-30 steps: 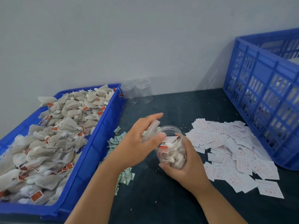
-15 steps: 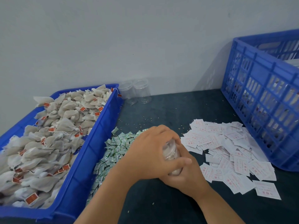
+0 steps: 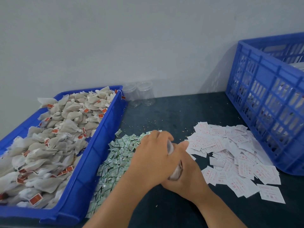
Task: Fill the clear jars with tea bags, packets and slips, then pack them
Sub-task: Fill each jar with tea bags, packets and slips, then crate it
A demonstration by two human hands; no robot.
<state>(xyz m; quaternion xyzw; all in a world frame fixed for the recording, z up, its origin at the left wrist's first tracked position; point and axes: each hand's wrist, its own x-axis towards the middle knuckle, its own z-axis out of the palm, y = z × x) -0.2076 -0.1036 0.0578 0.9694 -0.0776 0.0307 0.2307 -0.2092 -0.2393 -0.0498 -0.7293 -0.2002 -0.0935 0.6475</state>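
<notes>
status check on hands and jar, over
Left hand gripping the jar from above. Right hand gripping it lower down. Jar mostly hidden between hands, lid state unclear. Slips right, packets left, neither blocking.

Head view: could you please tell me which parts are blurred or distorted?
In the head view, the left hand and right hand are motion-blurred around the jar; wide-angle distortion bows the blue crate; the tea bags look fairly sharp.
</notes>
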